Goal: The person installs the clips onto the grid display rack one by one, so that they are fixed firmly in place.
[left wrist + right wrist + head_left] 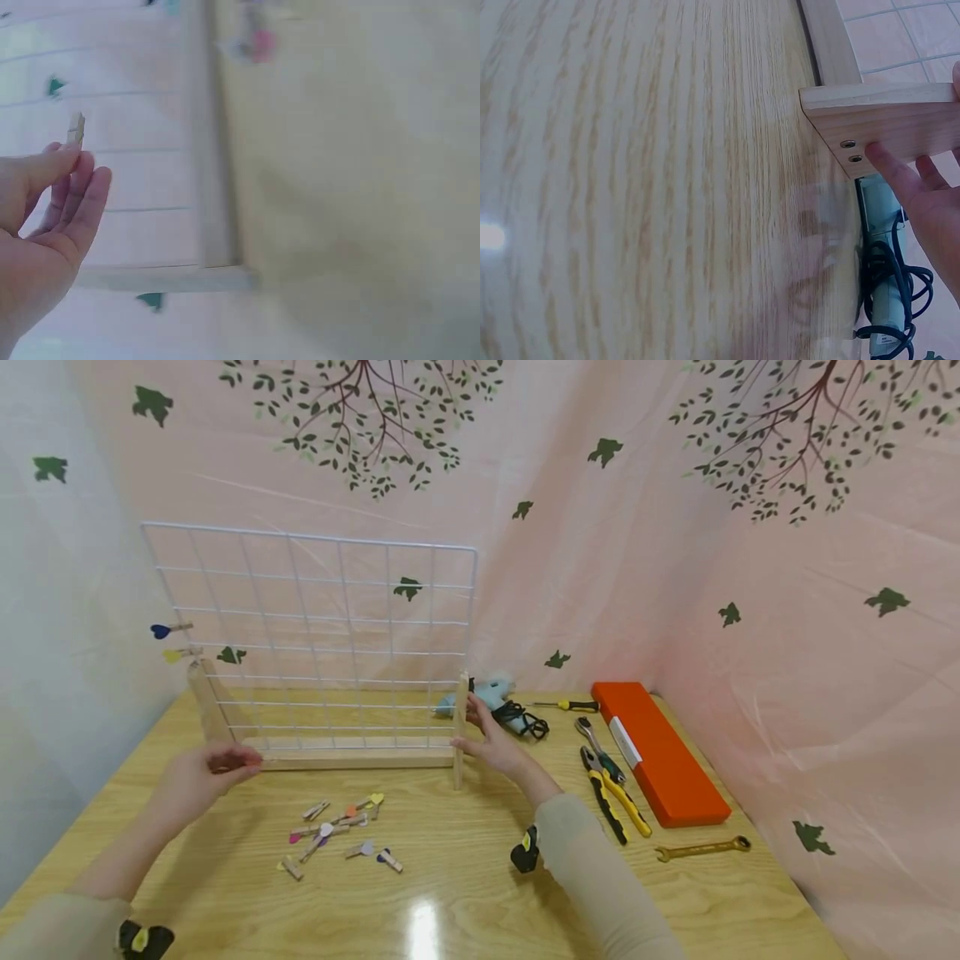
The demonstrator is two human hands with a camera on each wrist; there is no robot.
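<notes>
A white wire grid point(341, 581) stands in a wooden frame point(360, 758). Two mini heart clothespins, one with a blue heart point(161, 632) and one with a yellow heart point(172, 655), hang at its left edge. My left hand point(206, 777) pinches a small wooden clothespin point(76, 129) between thumb and fingertips, near the frame's lower left corner. At the other end my right hand point(498, 752) holds the right wooden upright point(900, 127), its thumb close to two screws point(847, 144) on the outer face. Loose clothespins point(330, 831) with coloured hearts lie in front of the frame.
Behind the right upright lies a light-blue glue gun point(491, 693) with a black cord. Further right are a screwdriver point(577, 705), a ratchet point(600, 750), pliers point(615, 793), an orange case point(663, 760) and a wrench point(703, 849). Pink curtain surrounds the table.
</notes>
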